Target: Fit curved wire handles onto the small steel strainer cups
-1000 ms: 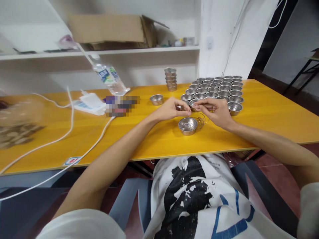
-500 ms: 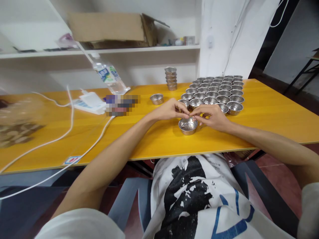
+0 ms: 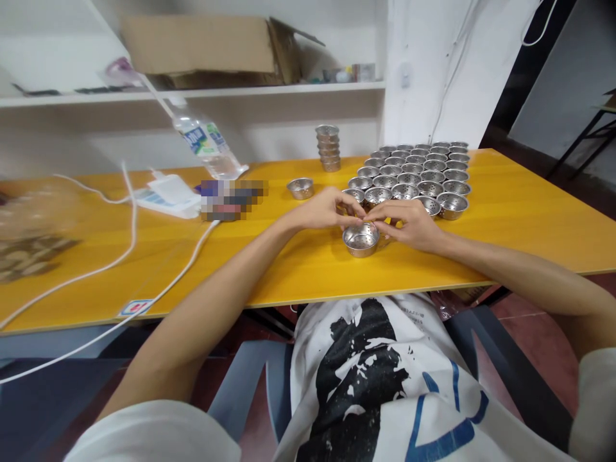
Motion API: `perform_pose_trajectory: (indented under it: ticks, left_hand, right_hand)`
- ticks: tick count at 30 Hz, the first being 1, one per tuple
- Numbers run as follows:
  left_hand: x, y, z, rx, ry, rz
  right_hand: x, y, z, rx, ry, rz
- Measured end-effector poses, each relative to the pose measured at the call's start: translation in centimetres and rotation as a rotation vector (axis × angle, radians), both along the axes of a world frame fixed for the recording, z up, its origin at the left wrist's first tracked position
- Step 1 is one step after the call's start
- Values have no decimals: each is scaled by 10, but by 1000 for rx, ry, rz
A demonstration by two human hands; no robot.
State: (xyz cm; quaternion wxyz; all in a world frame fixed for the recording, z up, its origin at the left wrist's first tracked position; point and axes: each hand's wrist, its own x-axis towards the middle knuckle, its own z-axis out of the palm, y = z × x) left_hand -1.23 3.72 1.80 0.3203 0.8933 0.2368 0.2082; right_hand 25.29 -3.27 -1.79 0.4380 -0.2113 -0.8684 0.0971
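Note:
A small round metal cup with holes punched in it [image 3: 360, 240] stands upright on the yellow table, close to its front edge. Above the cup's far rim, the fingertips of both hands meet. My left hand [image 3: 332, 208] is closed in a pinch, its thumb and index finger pressed together. From the other side my right hand [image 3: 409, 224] pinches at the same spot, with its other fingers curled. Whatever lies between the fingertips is too small to make out. Just behind the hands begin rows of the same perforated cups [image 3: 405, 191], partly covered by my fingers.
Left of the hands sits a single cup [image 3: 301, 188], and behind it rises a stack of cups [image 3: 328, 147]. A tilted plastic bottle [image 3: 206, 141], white cables [image 3: 132, 224] and a bag of brownish pieces [image 3: 36, 253] occupy the left side. A cardboard box [image 3: 202, 48] rests on the shelf.
The whole view has shifted slightly. Both hands keep their pinch over the cup's far rim, with only a very small movement of the fingers.

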Motion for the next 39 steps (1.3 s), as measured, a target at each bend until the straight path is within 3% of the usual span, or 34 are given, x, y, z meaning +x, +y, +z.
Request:
perform_pose_trajectory:
  ticks: [15, 22, 31, 39]
  left_hand:
    - [-1, -3, 2, 26, 50, 14]
    - [2, -7, 3, 58, 21, 0]
    - [7, -7, -4, 84, -23, -3]
    - [15, -16, -5, 150, -50, -16]
  right_hand:
    - [1, -1, 0, -48, -26, -8]
    - [1, -7, 7, -91, -80, 67]
    - [1, 2, 2, -253, -130, 141]
    - [-6, 2, -4, -179, -125, 105]
